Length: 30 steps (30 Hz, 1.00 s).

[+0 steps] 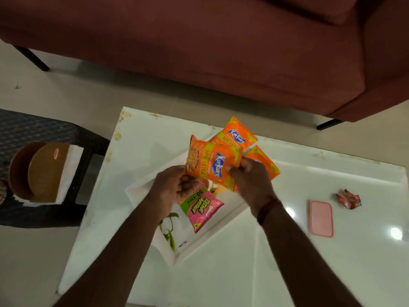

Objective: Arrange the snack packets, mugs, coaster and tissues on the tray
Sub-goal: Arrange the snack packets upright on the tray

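Centre of the frame: both hands on one orange Kurkure packet (212,166), held up above a white tray (194,247) with a green leaf print. Left hand (172,187) gripping the packet's left edge, fingers closed on it; right hand (250,178) pinching its right edge, fingers likewise closed on the foil, a red thread band round the wrist. Behind the held packet, toward upper centre, a second orange packet (238,135) lying at the tray's far corner; just right of it, partly hidden by the right hand, a third orange packet (265,161). Below the left hand, a pink and green packet (202,210) flat on the tray, printed side up. Tray set at an angle on a glossy white counter (287,273). At right of the frame, on the counter and well apart from the tray, a pink rectangular lid (321,218) and a crumpled red wrapper (349,199). At left, on a dark woven stool (44,129), brown round pieces (37,171) resting on white tissues (70,171). Across the top, a maroon sofa (199,41).
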Available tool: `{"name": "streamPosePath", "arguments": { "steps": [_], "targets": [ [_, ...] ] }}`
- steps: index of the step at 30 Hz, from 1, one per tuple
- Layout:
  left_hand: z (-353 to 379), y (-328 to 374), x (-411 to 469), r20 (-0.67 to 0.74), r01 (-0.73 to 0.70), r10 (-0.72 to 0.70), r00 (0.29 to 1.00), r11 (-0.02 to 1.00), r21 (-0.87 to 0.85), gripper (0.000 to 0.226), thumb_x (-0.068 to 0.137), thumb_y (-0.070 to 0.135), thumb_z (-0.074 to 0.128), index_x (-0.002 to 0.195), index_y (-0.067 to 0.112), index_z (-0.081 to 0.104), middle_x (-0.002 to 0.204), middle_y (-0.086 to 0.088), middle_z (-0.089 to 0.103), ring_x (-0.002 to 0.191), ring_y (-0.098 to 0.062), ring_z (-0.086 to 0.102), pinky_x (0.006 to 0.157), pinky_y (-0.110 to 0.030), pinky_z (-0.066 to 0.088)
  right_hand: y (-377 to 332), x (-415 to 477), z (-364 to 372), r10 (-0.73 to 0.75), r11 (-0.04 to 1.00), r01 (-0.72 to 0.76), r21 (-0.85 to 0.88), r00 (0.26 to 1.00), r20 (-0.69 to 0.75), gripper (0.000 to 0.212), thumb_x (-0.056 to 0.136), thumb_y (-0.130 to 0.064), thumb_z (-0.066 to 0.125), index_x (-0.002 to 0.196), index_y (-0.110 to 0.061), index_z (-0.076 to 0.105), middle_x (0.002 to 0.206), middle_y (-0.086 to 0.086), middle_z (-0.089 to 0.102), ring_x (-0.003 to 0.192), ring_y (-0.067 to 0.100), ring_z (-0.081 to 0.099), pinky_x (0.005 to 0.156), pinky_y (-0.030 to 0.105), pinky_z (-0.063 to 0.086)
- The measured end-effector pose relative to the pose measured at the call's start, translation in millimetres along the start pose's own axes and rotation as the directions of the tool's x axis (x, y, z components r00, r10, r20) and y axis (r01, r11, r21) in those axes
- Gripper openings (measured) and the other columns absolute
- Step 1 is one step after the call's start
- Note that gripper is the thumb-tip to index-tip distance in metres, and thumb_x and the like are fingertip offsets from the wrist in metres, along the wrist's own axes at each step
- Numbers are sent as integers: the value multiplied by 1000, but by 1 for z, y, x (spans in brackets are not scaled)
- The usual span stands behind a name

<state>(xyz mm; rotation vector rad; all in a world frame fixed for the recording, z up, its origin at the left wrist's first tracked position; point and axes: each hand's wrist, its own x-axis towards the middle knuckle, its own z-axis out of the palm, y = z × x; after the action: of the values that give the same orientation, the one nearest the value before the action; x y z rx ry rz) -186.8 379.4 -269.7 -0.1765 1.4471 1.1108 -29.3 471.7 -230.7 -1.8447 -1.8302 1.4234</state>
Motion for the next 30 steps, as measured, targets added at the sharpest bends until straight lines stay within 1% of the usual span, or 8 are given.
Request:
{"name": "streamPosePath", "arguments": {
  "steps": [5, 9, 12, 15, 19, 23, 26, 30],
  "targets": [
    [50, -24, 9, -10, 9, -10, 1000, 997, -81, 27, 104, 16, 38, 97, 6, 61, 64, -9, 74, 53, -17, 71, 44, -23, 55, -36, 51, -37, -155, 896, 137, -422, 988, -8, 20, 89, -25, 62, 98, -12, 75, 104, 11, 72, 102, 31, 63, 82, 30, 45],
    [75, -44, 22, 20, 69, -68, 997, 997, -45, 36, 105, 13, 24, 87, 6, 54, 52, -3, 69, 43, -16, 67, 38, -20, 50, -49, 83, -30, -201, 820, 168, -548, 980, 0, 26, 87, -27, 66, 111, -22, 73, 122, 4, 68, 116, 27, 60, 96, 32, 47],
    [83, -51, 34, -111, 38, -28, 993, 995, 93, 36, 102, 9, 40, 71, 3, 56, 46, -4, 66, 38, -16, 64, 32, -19, 42, -41, 96, -11, -213, 780, 163, -605, 977, -11, 28, 87, -27, 65, 114, -25, 72, 123, 3, 67, 117, 28, 59, 95, 35, 47],
    [80, -56, 48, -226, 15, 42, 973, 969, 248, 36, 96, 4, 43, 61, 7, 53, 53, -7, 69, 50, -25, 69, 42, -25, 46, -23, 102, 7, -218, 752, 149, -642, 976, -28, 27, 89, -26, 61, 114, -25, 72, 122, 4, 67, 115, 29, 59, 94, 37, 47],
    [74, -62, 58, -297, -13, 79, 951, 976, 217, 37, 97, 9, 41, 62, 9, 53, 41, -1, 62, 35, -17, 60, 44, -24, 44, 0, 107, 18, -211, 714, 93, -694, 974, -86, 29, 97, -33, 50, 116, -23, 69, 119, 5, 68, 112, 29, 60, 94, 38, 44],
    [70, -57, 50, -229, -77, 174, 958, 922, 379, 29, 100, 17, 49, 77, 2, 61, 47, 0, 65, 38, -14, 62, 45, -23, 46, 3, 100, 10, -218, 791, 96, -604, 967, -132, 41, 91, -41, 58, 128, -23, 63, 125, 5, 65, 117, 28, 56, 100, 42, 43],
    [47, -49, 37, -113, -285, 483, 868, 672, 683, 11, 86, 17, 67, 76, 16, 73, 68, 0, 74, 61, -10, 70, 58, -20, 46, 2, 73, 1, -263, 905, 127, -406, 917, -299, 42, 86, -43, 65, 123, -23, 63, 117, 1, 66, 110, 23, 58, 91, 37, 47],
    [4, -43, 17, -168, -368, 697, 697, 549, 751, 14, 90, 19, 59, 90, 18, 73, 83, 3, 73, 75, -11, 66, 67, -22, 42, 40, 10, 22, 90, 992, -107, -72, 974, -209, 32, 81, -46, 69, 99, -19, 72, 82, -9, 67, 91, 20, 65, 66, 24, 39]
  ]
}}
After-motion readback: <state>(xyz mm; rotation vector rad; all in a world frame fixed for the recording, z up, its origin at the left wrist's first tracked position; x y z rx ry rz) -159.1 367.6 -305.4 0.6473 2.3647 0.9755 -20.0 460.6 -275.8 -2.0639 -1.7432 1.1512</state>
